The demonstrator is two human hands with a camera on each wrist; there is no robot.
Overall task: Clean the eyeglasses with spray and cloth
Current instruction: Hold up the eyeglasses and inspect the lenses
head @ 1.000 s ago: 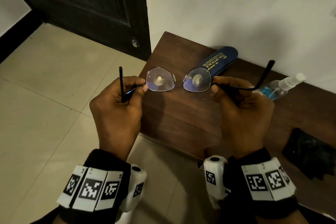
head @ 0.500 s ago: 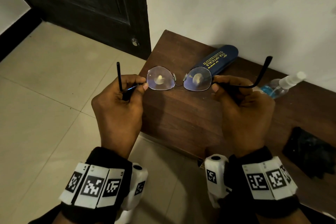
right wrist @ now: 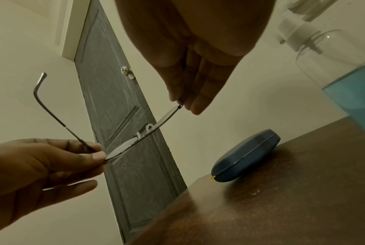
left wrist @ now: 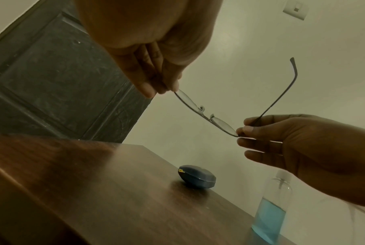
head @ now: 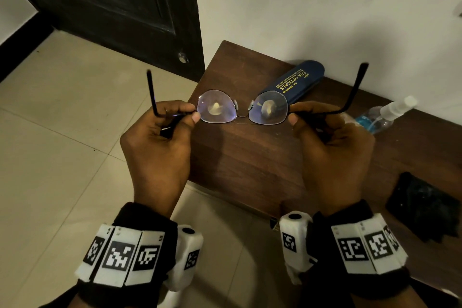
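Thin-framed eyeglasses are held in the air above the left end of the brown table, temples unfolded and pointing up. My left hand pinches the left temple hinge; my right hand pinches the right one. From the left wrist view the eyeglasses span between the left hand and right hand. A clear spray bottle with blue liquid lies on the table to the right. A black cloth lies at the table's right front.
A dark blue glasses case lies by the white wall behind the glasses, also seen as the case in the right wrist view. A dark door stands at the left over a tiled floor.
Both hands have lifted the eyeglasses slightly and tipped the temples more upright. Grip is unchanged.
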